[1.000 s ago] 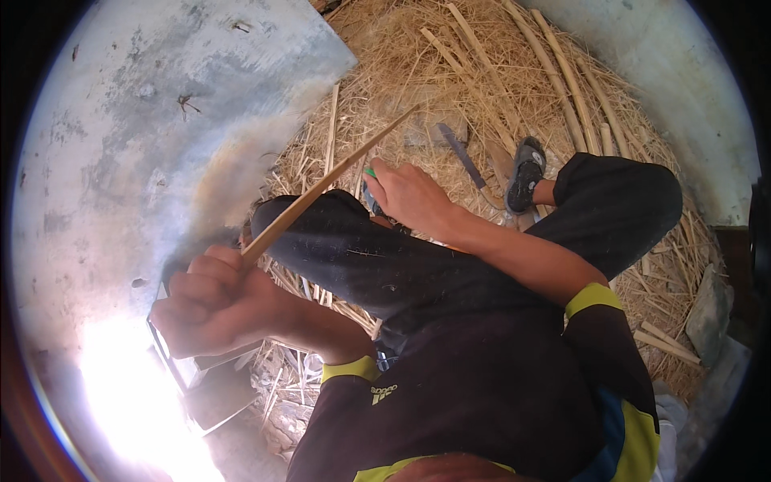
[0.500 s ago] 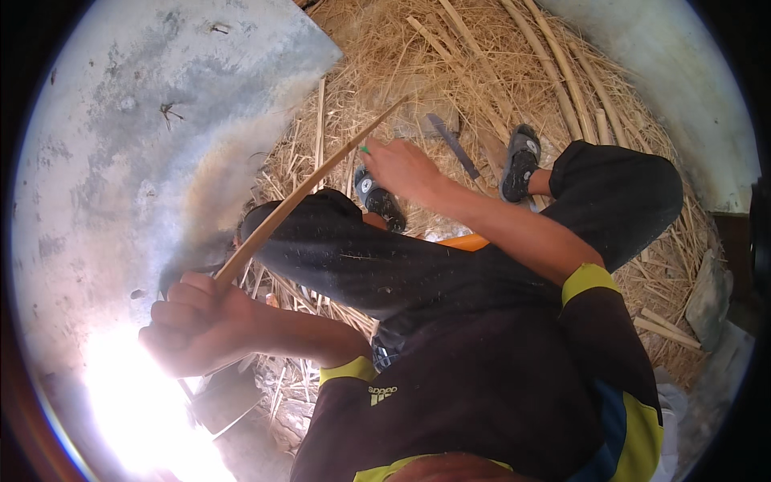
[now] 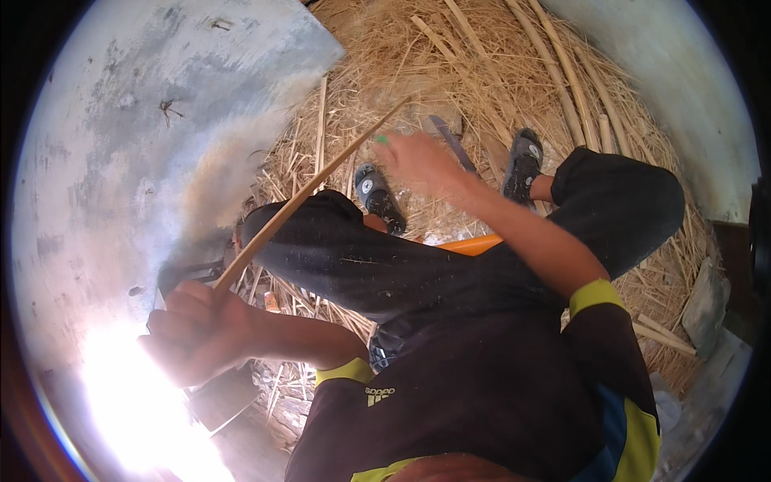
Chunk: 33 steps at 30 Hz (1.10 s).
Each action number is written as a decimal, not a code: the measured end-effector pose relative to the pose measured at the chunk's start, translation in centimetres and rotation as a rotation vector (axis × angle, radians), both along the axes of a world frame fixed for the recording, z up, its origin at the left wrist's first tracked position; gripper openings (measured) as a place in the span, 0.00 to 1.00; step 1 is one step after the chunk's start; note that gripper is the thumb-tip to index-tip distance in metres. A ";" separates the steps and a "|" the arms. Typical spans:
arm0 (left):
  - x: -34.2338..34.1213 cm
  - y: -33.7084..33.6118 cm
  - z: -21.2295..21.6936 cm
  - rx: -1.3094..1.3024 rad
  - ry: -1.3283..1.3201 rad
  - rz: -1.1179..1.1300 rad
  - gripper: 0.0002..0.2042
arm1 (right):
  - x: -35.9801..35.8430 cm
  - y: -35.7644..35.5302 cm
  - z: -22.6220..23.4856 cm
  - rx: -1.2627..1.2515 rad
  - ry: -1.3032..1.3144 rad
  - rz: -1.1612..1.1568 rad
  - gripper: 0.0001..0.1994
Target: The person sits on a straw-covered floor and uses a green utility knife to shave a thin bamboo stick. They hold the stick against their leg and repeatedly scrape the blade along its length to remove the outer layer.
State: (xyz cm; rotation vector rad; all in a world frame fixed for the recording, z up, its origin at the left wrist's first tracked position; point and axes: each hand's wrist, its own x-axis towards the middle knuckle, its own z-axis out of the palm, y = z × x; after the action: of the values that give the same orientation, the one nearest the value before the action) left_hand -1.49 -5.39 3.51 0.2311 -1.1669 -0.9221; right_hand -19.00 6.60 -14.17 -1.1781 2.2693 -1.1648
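A long, thin bamboo strip (image 3: pixel 293 205) slants across my left leg, tapering toward its far end. My left hand (image 3: pixel 197 331) is wrapped around its near end at the lower left. Close to the far part of the strip, my right hand (image 3: pixel 422 163) is closed and blurred by motion. A small green thing (image 3: pixel 381 140) shows at its fingertips; its kind is hidden. A dark, flat metal blade (image 3: pixel 454 143) lies on the ground just beyond the right hand.
Straw-like shavings (image 3: pixel 377 60) cover the ground, with long poles (image 3: pixel 554 64) at the far right. A pale wall (image 3: pixel 161 96) stands on the left, another (image 3: pixel 675 72) on the right. Sandalled feet (image 3: pixel 377 197) are between them. Glare (image 3: pixel 136 410) washes out the lower left.
My right hand has shifted a little right and away from the strip, taking the green thing with it. The strip and my left hand have barely moved.
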 end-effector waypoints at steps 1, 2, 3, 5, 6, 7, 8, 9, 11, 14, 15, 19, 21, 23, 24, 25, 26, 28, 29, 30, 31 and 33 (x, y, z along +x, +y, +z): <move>0.1 -0.1 0.2 -0.008 -0.016 0.014 0.18 | 2.0 -0.2 1.8 -0.089 -0.189 -0.011 0.14; -0.1 -0.3 0.4 -0.017 -0.031 0.021 0.18 | 3.6 -0.1 2.4 -0.095 -0.124 -0.009 0.14; -0.4 -0.2 0.4 -0.015 -0.036 0.045 0.18 | 5.0 0.0 2.7 -0.100 -0.064 -0.009 0.14; -1.5 0.4 0.6 -0.011 -0.044 0.088 0.18 | 5.5 -0.2 2.4 -0.085 0.001 -0.046 0.14; -1.9 0.6 0.6 0.017 -0.020 0.104 0.18 | 4.9 -0.5 1.6 -0.065 0.008 -0.085 0.14; -2.2 0.8 0.7 0.046 0.003 0.120 0.18 | 4.6 -0.6 1.1 -0.044 0.014 -0.125 0.14; -2.3 0.9 0.7 0.071 0.025 0.148 0.17 | 5.0 -0.9 1.8 -0.078 0.015 -0.084 0.14; -2.1 1.2 0.6 0.074 0.014 0.154 0.17 | 5.7 -0.9 3.1 -0.105 0.012 -0.045 0.14; -1.8 1.7 0.7 0.081 -0.002 0.162 0.17 | 6.2 -1.3 3.3 -0.115 0.028 -0.023 0.14; -1.9 1.0 0.8 0.127 0.048 0.196 0.16 | 5.5 -2.1 1.6 -0.084 0.055 -0.061 0.14; -1.8 0.6 0.9 0.127 0.060 0.191 0.17 | 5.0 -2.3 1.5 -0.086 0.046 -0.059 0.14; -1.7 0.0 1.1 0.130 0.069 0.176 0.20 | 5.9 -2.9 2.4 -0.075 0.175 -0.032 0.14; -2.0 0.0 1.1 0.139 0.057 0.174 0.19 | 5.2 -2.9 0.5 -0.056 0.150 -0.055 0.14; -2.0 -0.1 1.0 0.160 0.034 0.190 0.15 | 3.2 -3.0 -1.1 0.075 0.133 -0.076 0.13; -1.8 0.1 1.0 0.156 0.039 0.187 0.16 | 3.2 -2.8 -1.2 0.048 0.134 -0.068 0.13; -1.7 0.4 1.0 0.153 0.044 0.184 0.16 | 3.1 -2.5 -1.3 0.020 0.135 -0.060 0.13; -1.5 0.6 0.9 0.158 0.042 0.181 0.16 | 3.4 -2.0 -0.7 0.003 0.130 -0.053 0.13; -1.6 1.0 0.8 0.145 0.029 0.179 0.16 | 4.6 -1.8 0.6 -0.005 0.106 -0.052 0.13; -2.0 1.2 0.9 0.134 0.030 0.174 0.16 | 4.7 -1.8 0.9 -0.014 0.101 -0.057 0.14; -2.1 1.2 0.9 0.137 0.038 0.165 0.16 | 3.9 -1.9 0.1 0.018 0.100 -0.076 0.14; -2.1 1.1 0.8 0.140 0.046 0.157 0.16 | 2.5 -2.4 -1.3 0.050 0.099 -0.095 0.15; -1.8 0.7 1.1 0.134 0.046 0.154 0.16 | 2.1 -2.8 -0.9 0.069 0.109 -0.080 0.15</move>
State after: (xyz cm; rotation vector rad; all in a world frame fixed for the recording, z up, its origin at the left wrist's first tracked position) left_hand -3.29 -4.65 4.58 0.4007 -1.0311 -0.8655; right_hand -16.88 3.77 -15.10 -1.1613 2.4380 -1.0654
